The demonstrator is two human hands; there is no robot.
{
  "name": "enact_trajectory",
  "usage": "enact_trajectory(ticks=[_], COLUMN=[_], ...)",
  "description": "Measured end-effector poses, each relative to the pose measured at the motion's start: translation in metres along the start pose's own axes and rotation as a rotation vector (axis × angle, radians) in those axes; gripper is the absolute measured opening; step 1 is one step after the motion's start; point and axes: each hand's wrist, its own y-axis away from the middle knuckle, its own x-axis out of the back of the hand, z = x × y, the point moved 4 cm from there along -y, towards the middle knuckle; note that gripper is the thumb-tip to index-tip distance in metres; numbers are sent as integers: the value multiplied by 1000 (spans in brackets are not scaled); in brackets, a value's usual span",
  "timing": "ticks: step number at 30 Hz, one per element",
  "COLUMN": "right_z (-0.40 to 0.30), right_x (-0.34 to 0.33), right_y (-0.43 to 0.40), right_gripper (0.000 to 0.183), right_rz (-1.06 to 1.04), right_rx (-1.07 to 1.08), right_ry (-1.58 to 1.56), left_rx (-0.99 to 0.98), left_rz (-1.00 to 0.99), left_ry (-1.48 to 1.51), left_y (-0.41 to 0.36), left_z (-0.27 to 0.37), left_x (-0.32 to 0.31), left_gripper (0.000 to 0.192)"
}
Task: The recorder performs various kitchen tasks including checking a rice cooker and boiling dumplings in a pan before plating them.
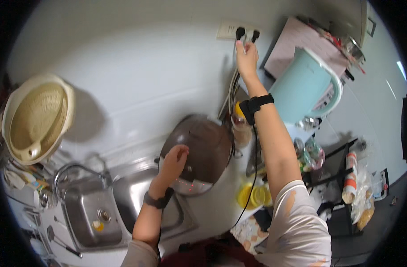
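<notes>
My right hand [247, 58] is raised to the wall socket panel [227, 30], its fingers just below two black plugs [240, 32]; whether it grips a plug or a cord cannot be told. Cords run down the wall behind it. Over the dark brown lid of a rounded kitchen appliance [203, 147] is my left hand [174, 163], its fingers curled; any contact with the lid is unclear. Small red lights show on the appliance's front panel [191, 187]. A light blue electric kettle [305, 86] stands to the right of my right forearm.
A double steel sink [93, 213] with a curved faucet [61, 172] lies at left. Cream plastic baskets [38, 118] hang on the wall. Yellow containers [253, 195] and a yellow-capped jar [240, 125] sit right of the appliance. A black rack [347, 200] holds bags at far right.
</notes>
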Motion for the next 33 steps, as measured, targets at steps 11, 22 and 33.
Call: enact_trajectory(ticks=[11,22,33], right_z=[-4,-16,-91], right_x=[80,90,64], right_y=[368,396,438], right_gripper=[46,47,44], right_rz=[-791,-795,-950], right_rx=[-40,264,212], right_ry=[29,417,-171], left_rx=[-47,102,239], left_rz=[7,-125,50], left_ry=[-177,-122,-136], left_y=[114,162,223], left_z=[-44,-31,-62], left_x=[-1,-12,40], left_gripper=[17,20,19])
